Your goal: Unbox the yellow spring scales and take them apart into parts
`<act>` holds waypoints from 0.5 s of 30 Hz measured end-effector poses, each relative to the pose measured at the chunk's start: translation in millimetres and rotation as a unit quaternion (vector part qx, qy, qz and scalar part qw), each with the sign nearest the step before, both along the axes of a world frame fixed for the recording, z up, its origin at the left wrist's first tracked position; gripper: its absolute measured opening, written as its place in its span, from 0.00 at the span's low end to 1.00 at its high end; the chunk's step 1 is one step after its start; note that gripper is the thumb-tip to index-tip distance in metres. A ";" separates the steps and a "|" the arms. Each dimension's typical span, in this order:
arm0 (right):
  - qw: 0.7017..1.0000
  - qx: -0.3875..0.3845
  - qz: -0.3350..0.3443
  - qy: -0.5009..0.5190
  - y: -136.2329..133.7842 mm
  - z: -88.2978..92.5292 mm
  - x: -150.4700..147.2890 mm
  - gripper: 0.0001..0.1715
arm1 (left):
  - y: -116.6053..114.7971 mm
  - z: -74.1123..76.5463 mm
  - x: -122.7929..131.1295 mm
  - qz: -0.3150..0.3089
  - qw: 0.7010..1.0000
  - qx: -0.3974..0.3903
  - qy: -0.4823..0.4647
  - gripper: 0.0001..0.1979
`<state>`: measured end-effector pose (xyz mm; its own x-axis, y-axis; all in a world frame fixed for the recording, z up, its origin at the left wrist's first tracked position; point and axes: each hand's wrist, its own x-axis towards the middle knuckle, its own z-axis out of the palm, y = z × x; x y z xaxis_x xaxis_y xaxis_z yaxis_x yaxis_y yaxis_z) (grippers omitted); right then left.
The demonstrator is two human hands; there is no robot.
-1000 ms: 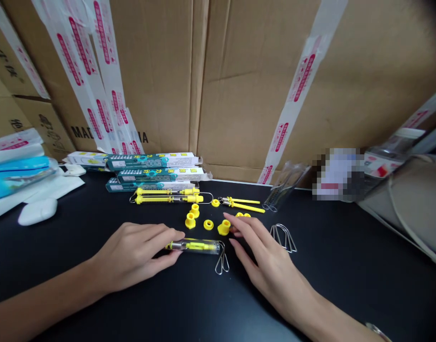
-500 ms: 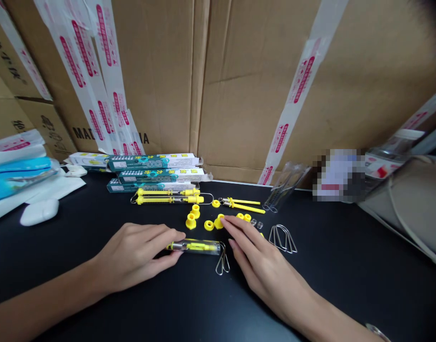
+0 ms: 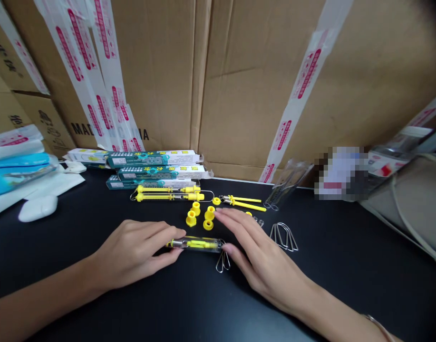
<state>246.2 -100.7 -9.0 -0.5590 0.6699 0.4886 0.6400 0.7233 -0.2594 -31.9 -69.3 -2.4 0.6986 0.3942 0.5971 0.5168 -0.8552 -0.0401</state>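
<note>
My left hand (image 3: 141, 247) pinches a clear tube (image 3: 205, 244) between thumb and fingers, lying sideways just above or on the black table. Inside it show a yellow rod part and a metal spring. My right hand (image 3: 262, 254) has its fingers apart. Its fingertips are beside a yellow flanged cap (image 3: 209, 213), and the thumb is close to the tube's right end; I cannot tell whether either touches. Two more yellow caps (image 3: 191, 218) and a yellow ring (image 3: 208, 225) stand behind the tube. Bent wire hooks (image 3: 223, 262) lie at its right end.
Assembled spring scales (image 3: 168, 196) lie before stacked small boxes (image 3: 153, 172). Yellow rods with springs (image 3: 248, 205), clear tubes (image 3: 287, 183) and wire hooks (image 3: 284, 236) are to the right. Left is a white case (image 3: 38, 209). Large cardboard (image 3: 157, 80) stands behind; a bottle (image 3: 387, 164) is at right.
The yellow cap at my right fingertips has shifted left and back, beside the ring. My right thumb has moved toward the tube's end. My left hand keeps its hold on the tube.
</note>
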 end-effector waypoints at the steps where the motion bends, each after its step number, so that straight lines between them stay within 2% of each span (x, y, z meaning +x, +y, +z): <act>1: 1.000 -0.001 0.010 0.013 -2.5 1.8 -0.5 0.25 | -0.2 -0.4 0.0 -0.001 1.000 -0.001 -0.005 0.07; 5: 0.996 -0.035 0.034 0.071 -10.9 1.2 -2.4 0.21 | -0.3 -3.7 -0.6 -0.005 1.000 -0.013 -0.026 0.08; 10: 0.979 -0.125 0.017 0.160 -13.3 -4.9 -5.9 0.13 | -0.7 -4.1 -1.0 -0.018 1.000 -0.010 0.002 0.09; 15: 0.933 -0.255 -0.047 0.250 -13.1 -1.4 -8.0 0.10 | -5.3 2.4 4.2 -0.010 0.992 -0.113 -0.061 0.13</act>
<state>238.2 -113.8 -10.4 -0.2743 0.9208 0.2773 0.4018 0.3718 -0.8369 -27.7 -74.6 0.0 0.6365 0.5140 0.5751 0.4884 -0.8456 0.2152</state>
